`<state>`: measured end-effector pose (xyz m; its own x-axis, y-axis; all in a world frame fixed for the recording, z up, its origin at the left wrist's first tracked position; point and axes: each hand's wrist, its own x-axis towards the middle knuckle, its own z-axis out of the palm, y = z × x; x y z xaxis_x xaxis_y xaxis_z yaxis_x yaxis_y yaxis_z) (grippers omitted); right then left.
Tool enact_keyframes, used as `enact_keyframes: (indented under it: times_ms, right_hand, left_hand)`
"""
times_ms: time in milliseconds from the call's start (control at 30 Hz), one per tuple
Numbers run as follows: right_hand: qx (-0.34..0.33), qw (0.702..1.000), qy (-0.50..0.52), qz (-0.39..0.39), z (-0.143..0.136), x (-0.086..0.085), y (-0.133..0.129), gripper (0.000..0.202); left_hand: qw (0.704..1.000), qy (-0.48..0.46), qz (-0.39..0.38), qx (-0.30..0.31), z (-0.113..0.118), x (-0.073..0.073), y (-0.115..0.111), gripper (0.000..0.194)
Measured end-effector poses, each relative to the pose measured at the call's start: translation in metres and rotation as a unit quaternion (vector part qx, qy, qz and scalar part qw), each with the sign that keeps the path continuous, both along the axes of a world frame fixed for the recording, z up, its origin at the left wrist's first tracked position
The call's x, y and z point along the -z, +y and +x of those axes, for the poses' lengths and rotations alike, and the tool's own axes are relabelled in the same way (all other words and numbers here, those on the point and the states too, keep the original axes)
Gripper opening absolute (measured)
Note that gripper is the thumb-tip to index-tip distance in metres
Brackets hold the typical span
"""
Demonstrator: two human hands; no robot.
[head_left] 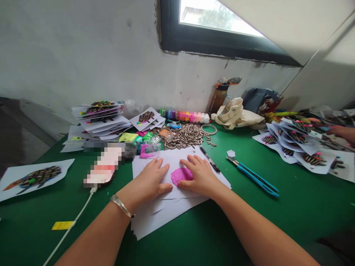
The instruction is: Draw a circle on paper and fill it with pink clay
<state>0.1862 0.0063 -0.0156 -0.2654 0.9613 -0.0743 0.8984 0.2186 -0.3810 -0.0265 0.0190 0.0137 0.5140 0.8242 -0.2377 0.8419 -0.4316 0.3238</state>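
A flattened pink piece of modelling clay (179, 176) lies on a stack of white paper (166, 221) in front of me. My right hand (198, 174) rests over the clay's right side, fingers spread, covering part of it. Just left of the clay, my left hand (152, 177) lies on the paper with its fingers apart and nothing in them. A black pen (210, 159) lies at the stack's right edge, beyond my right hand. Small bags of coloured clay, among them a pink packet (149, 150), sit past my left fingertips.
A blue-handled cutter (257, 179) lies to the right. Sunflower seeds (184, 136) are heaped behind the paper. At left are a phone (104, 166) on a cable and stacked seed pictures (101, 122). More seed pictures (299, 144) and another person's hand (342, 132) are at right.
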Motion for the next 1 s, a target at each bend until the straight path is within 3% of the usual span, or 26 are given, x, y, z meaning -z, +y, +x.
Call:
enact_keyframes:
  times_ms: [233, 467, 667, 767, 1000]
  right_hand:
    - [0.011, 1.0, 0.021, -0.006, 0.002, 0.001, 0.003, 0.07]
    - [0.001, 1.0, -0.016, -0.006, -0.004, -0.002, -0.002, 0.076]
    - [-0.026, 0.998, 0.013, -0.047, 0.01, -0.006, 0.002, 0.08]
    - [-0.044, 0.998, 0.006, -0.041, 0.012, -0.005, 0.001, 0.079]
    - [-0.018, 1.0, 0.002, -0.015, 0.005, -0.002, -0.001, 0.072]
  left_hand:
    - [1.0, 0.005, 0.008, 0.008, 0.001, 0.0, 0.0, 0.064]
    - [1.0, 0.002, 0.004, 0.006, 0.0, 0.0, 0.001, 0.066]
    - [1.0, -0.008, 0.001, 0.002, 0.003, -0.002, 0.0, 0.066]
    - [1.0, 0.001, -0.005, -0.006, 0.003, -0.002, 0.0, 0.068]
    - [1.0, 0.003, 0.003, 0.006, 0.002, -0.002, 0.001, 0.067]
